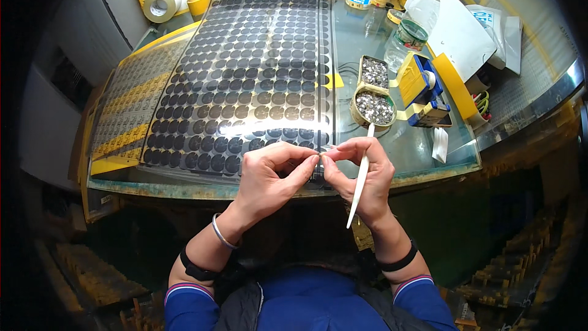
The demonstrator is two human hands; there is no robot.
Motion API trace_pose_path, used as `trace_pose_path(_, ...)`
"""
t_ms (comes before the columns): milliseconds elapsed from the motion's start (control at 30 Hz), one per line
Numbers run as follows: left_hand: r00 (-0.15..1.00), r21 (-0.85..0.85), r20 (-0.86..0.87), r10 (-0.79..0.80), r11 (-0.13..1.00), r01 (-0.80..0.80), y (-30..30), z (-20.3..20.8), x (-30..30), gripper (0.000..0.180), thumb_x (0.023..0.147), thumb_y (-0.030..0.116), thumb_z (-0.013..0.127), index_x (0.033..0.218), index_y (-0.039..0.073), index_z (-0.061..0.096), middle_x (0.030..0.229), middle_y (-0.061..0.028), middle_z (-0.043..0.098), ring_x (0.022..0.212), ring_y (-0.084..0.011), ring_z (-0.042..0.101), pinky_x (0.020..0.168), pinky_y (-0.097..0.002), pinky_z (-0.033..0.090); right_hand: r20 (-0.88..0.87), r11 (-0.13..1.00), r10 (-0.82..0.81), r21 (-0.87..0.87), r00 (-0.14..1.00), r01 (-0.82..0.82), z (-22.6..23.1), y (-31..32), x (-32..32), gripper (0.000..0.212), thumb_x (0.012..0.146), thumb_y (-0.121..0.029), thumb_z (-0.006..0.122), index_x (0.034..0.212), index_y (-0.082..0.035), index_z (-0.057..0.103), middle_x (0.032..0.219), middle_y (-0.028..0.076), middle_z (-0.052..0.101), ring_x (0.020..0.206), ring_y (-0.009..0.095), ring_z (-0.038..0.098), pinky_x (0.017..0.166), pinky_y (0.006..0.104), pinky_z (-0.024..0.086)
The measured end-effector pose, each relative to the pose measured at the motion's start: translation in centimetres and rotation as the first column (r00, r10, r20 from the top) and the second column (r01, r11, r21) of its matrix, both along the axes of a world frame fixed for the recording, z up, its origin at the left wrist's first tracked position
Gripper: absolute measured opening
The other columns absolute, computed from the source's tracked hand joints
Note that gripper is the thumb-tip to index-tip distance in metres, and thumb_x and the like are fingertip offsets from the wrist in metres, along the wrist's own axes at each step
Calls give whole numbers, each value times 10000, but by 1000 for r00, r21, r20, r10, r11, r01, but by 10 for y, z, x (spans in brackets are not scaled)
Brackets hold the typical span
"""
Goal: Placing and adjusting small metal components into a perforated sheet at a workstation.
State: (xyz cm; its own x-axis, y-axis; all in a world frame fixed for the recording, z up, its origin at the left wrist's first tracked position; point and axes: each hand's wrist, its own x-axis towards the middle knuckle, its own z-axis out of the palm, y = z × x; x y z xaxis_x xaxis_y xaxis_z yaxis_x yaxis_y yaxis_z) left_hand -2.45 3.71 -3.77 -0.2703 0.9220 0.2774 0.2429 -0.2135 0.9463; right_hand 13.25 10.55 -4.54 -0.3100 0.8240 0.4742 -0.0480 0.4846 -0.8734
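My left hand (264,176) and my right hand (372,178) meet fingertip to fingertip over the near edge of the table. Both are closed in a pinch around something too small to make out. A slim white tapered stick (359,190) is tucked in the fingers of my right hand, its pointed end toward me. Just beyond my hands lies a clear sheet (184,110) covered with rows of black discs. To the right, a round tin (353,112) and a squarish tin (361,73) hold many small shiny metallic bits.
A blue and yellow tape dispenser (416,89) stands right of the tins, with clear plastic bottles (425,9) behind. A folded white paper piece (440,145) lies near the right edge. Yellow-striped sheets (135,98) are at left. Tape rolls (160,7) sit at the back left.
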Motion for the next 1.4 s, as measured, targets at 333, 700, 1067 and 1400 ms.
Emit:
trace_pose_path(333, 995, -50, -83, -60, 997, 56, -4, 10, -2, 126, 871, 24, 680, 979, -25, 723, 874, -58, 698, 770, -63, 641, 656, -193, 522, -11, 999, 3, 50, 1000, -2, -4, 0, -1, 275, 739, -51, 796, 922, -52, 591, 784, 72, 708, 736, 138, 699, 680, 267, 537)
trace_pose_path(700, 996, -60, -48, -80, 995, 77, -4, 10, -2, 121, 873, 16, 673, 971, -33, 723, 854, -46, 690, 727, -45, 624, 622, -180, 503, 26, 992, -12, 126, 1000, 8, -6, 1, -1, 260, 726, -59, 805, 889, -56, 602, 773, 68, 701, 719, 148, 700, 657, 274, 540)
trace_pose_path(1067, 996, -67, -28, -79, 995, 77, -4, 9, -2, 119, 873, 14, 671, 969, -36, 723, 847, -47, 693, 722, -47, 628, 621, -178, 507, 11, 995, -4, 99, 1000, 3, -5, 0, -2, 237, 728, -66, 808, 860, -55, 610, 764, 58, 690, 689, 142, 682, 639, 274, 530)
trace_pose_path(1400, 997, -52, -43, -71, 996, 69, -4, 9, -1, 117, 862, 16, 679, 957, -29, 730, 829, -38, 691, 692, -35, 614, 589, -173, 491, 6, 995, -4, 102, 1000, 4, -6, 1, -1, 232, 730, -72, 809, 847, -57, 609, 752, 58, 680, 684, 146, 678, 629, 277, 525)
